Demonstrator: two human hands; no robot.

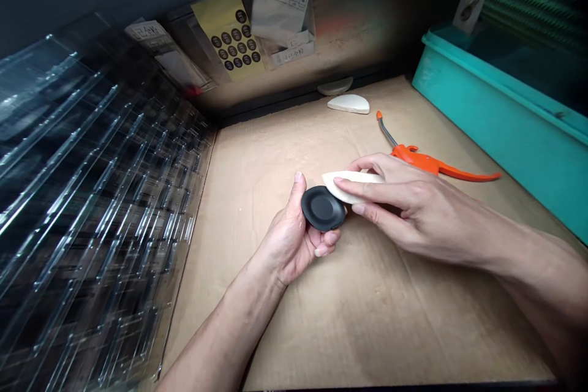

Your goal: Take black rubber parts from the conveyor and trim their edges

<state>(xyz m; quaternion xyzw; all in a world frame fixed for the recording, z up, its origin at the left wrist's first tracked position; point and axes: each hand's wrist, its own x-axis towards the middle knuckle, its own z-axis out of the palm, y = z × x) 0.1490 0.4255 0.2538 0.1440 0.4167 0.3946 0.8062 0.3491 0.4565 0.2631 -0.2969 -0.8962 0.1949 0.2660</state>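
Note:
A small black rounded part [324, 208] with a shallow dished face rests in my left hand [298, 236], held from below and at its edge, thumb upright beside it. My right hand [404, 199] is closed on a white half-moon pad [344, 187], whose rounded edge meets the upper right rim of the black part. Behind my right hand lies an orange air blow gun [420, 160] with a bent grey nozzle. Two more half-moon pads, one white [349, 104] and one duller [335, 86], lie at the back of the cardboard.
Brown cardboard [257, 159] covers the work surface. Stacked clear plastic trays [105, 196] rise along the left side. A teal bin [505, 110] stands at the right. Yellow sticker sheet [229, 33] and labelled bags [285, 0] hang on the metal back wall.

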